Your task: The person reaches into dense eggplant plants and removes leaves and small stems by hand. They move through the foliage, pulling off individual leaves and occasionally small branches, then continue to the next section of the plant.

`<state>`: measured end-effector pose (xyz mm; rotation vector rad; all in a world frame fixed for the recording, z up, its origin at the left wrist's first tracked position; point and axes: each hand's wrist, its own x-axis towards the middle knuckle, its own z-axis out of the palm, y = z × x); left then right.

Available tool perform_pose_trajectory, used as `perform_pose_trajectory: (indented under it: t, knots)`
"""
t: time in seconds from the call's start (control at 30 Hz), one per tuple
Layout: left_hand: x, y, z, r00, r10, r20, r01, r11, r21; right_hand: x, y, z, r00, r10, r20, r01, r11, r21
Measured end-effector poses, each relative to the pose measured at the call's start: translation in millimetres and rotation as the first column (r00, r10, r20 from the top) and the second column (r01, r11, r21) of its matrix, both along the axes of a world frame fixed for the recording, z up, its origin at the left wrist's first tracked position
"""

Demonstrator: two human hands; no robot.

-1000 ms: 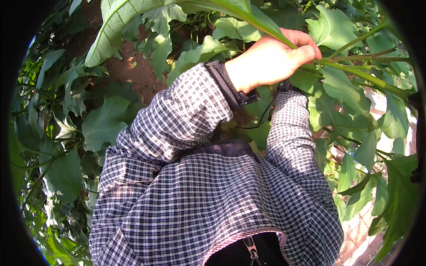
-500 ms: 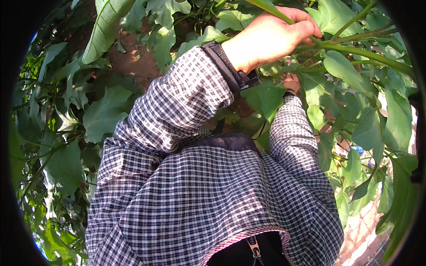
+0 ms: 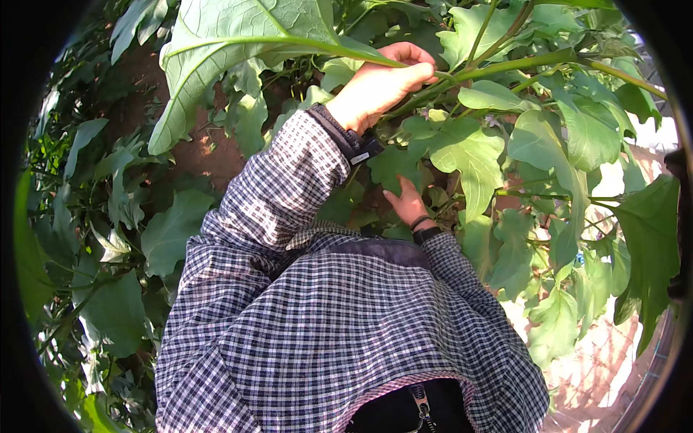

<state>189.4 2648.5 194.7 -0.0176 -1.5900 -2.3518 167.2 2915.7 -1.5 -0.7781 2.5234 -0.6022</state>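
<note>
My left hand (image 3: 390, 78) is closed around a green plant stem (image 3: 498, 69), its thumb and curled fingers near the point where a large lobed leaf's stalk joins. That broad leaf (image 3: 242, 47) spreads out to the left above my sleeve, pale underside showing. Lower down, in the shade under the foliage, my right hand (image 3: 410, 206) reaches up with thumb and fingers apart. A darker leaf (image 3: 395, 164) covers some of its fingertips, and I see nothing held in it.
Lobed leaves (image 3: 469, 155) crowd the right side around both hands. More plants (image 3: 115, 310) stand along the left. Brown soil (image 3: 206, 155) shows between the rows, and pale sunlit ground (image 3: 592, 375) lies at the lower right.
My left hand has shifted left and slightly down, drawing the stem along. The right hand has come back left and lower, now showing more clearly with thumb apart. The large leaf spreads wider.
</note>
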Motion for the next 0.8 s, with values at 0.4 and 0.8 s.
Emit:
perform_pose_trajectory:
  t: [0.4,0.8]
  knots:
    - [-3.3,21.2,10.2,0.975,-0.09,0.204,0.089,0.996,0.014,-63.2,-44.4,284.5,0.994,-0.106,0.009,0.012,0.027,-1.0]
    - [-7.3,57.4,40.2,0.919,0.071,-0.387,0.036,0.965,0.261,-43.6,-23.7,302.1,0.858,0.513,0.018,-0.51,0.85,0.133]
